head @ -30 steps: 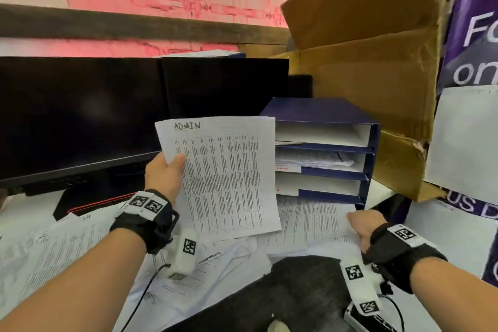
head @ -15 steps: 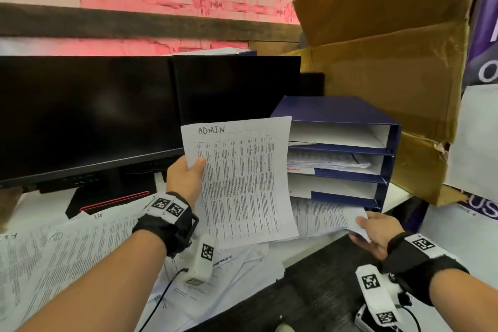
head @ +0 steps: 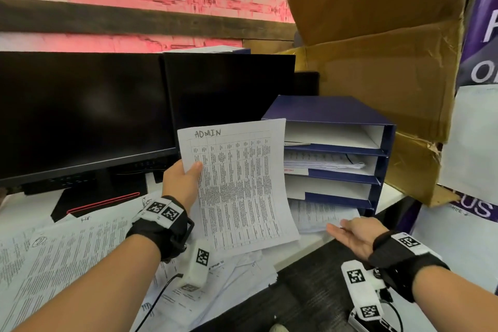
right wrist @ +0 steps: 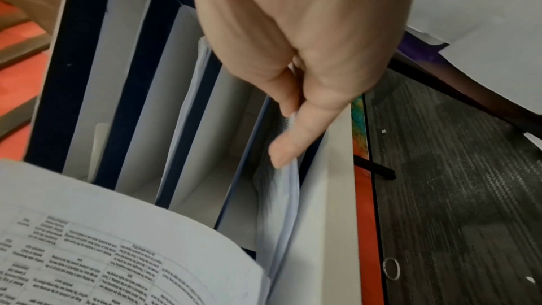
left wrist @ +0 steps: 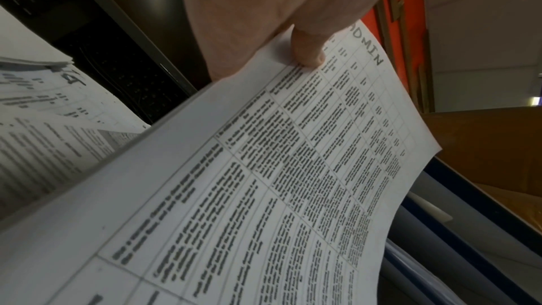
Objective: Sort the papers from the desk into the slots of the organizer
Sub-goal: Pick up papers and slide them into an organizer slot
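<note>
From the head camera, the left hand holds up a white printed sheet headed "ADMIN" by its left edge, thumb on the face and fingers hidden behind it, just in front of the dark blue three-slot cardboard organizer. The middle slot already holds papers; the top and bottom ones look nearly bare. The right hand reaches palm-up under the corner of a second printed sheet lying on the white desk at the organizer's foot. More loose printed papers litter the desk before two dark monitors.

The left wrist camera shows the thumb clamped on the ADMIN sheet near its top, the page sagging in a curve.

The right wrist camera shows the thumb and a finger pinching the edge of the desk sheet, beside the organizer's open slots.

Judging by this, the step in hand is picking up and reading labels. The next move likely calls for levelling the limp ADMIN sheet and sliding it edge-first into its matching slot.
</note>
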`<state>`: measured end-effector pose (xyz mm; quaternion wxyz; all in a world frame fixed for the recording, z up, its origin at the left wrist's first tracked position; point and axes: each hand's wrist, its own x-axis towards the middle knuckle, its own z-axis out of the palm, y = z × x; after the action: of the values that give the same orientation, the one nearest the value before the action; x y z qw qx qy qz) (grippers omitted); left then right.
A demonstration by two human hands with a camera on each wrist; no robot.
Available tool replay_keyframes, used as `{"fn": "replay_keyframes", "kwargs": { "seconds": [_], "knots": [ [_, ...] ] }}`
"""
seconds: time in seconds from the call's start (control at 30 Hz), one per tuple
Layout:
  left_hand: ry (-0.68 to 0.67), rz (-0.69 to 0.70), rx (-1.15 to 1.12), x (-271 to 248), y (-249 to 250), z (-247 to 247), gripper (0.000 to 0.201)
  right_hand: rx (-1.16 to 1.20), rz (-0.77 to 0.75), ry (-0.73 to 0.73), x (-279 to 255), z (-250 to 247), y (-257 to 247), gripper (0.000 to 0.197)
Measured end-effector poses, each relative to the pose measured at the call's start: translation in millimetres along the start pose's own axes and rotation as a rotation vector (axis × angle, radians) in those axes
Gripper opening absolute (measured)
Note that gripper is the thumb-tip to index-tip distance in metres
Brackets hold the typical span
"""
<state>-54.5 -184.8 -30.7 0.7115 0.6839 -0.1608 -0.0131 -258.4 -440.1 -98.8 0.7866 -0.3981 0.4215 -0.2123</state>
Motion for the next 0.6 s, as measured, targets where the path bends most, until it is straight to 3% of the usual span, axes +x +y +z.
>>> {"fn": "replay_keyframes", "kwargs": {
  "seconds": [0.07,0.2,0.27,0.33,0.4,0.53,0.6],
  "knots": [
    [0.002,-0.001,0.004,0,-1,-3,0.029,0.052,0.014,-0.044,0,5,1,0.044],
    [-0.001,-0.001,-0.003,1,-3,-5,0.029,-0.061,0.003,-0.115,0,10,7,0.052],
    [-0.013,-0.017,-0.005,1,-4,-4,0.028,-0.255,-0.008,-0.113,-8,13,6,0.046],
    [-0.040,-0.033,-0.007,1,-4,-2,0.027,-0.592,-0.027,-0.096,-20,17,1,0.029],
    [-0.070,-0.042,-0.013,-1,-3,2,0.025,-0.765,-0.120,-0.148,-26,18,-4,0.033],
    [-0.138,-0.050,0.009,-8,2,20,0.023,-0.573,-0.222,-0.418,-32,21,-6,0.040],
    [-0.175,-0.033,0.034,-13,4,31,0.022,-0.488,-0.262,-0.462,-38,23,-6,0.033]
  ]
}}
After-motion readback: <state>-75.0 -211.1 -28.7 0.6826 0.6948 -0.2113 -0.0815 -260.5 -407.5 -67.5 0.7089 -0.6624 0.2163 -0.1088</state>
